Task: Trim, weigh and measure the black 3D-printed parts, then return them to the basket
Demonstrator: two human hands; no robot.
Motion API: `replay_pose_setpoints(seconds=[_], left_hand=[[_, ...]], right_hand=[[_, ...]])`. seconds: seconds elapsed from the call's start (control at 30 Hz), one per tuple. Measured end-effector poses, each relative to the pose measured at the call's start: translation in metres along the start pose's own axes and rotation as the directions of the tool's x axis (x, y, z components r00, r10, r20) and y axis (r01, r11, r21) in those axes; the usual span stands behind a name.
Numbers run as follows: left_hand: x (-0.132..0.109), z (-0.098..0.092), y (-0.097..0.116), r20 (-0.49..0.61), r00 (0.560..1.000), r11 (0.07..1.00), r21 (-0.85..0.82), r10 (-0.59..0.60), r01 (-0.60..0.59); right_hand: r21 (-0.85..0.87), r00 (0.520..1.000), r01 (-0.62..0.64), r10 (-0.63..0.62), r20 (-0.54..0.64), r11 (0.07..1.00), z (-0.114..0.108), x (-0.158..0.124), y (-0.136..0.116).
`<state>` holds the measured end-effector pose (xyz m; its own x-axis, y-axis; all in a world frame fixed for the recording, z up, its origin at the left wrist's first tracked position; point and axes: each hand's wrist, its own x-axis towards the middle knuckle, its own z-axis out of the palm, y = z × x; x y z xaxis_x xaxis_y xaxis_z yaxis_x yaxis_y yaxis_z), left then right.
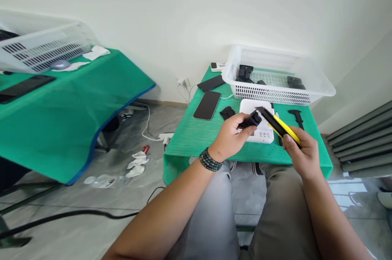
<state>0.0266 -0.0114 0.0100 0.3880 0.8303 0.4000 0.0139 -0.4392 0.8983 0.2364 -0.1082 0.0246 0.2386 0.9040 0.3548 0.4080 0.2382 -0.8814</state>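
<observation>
My left hand (232,134) is closed round a small black plastic part (251,120), held above the small green-covered table (196,133). My right hand (301,152) grips a yellow and black utility knife (280,126), whose tip points up-left and meets the black part. Both hover over a white scale-like device (260,129) lying on the table. A bead bracelet sits on my left wrist.
A white plastic basket (277,94) with several black parts stands at the table's back. Two dark phones (207,105), a black part (227,112) and a black caliper (297,116) lie on the cloth. A larger green table (67,105) is at left. Cables and crumpled tissues litter the floor.
</observation>
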Motion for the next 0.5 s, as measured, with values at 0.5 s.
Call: replay_pose_setpoints(seconds=[0.5], left_hand=[[-0.002,-0.008,0.002,0.023,0.979,0.977,0.063,0.203,-0.205]], right_hand=[[0.282,0.992,-0.125,0.119,0.038,0.951,0.0,0.008,0.008]])
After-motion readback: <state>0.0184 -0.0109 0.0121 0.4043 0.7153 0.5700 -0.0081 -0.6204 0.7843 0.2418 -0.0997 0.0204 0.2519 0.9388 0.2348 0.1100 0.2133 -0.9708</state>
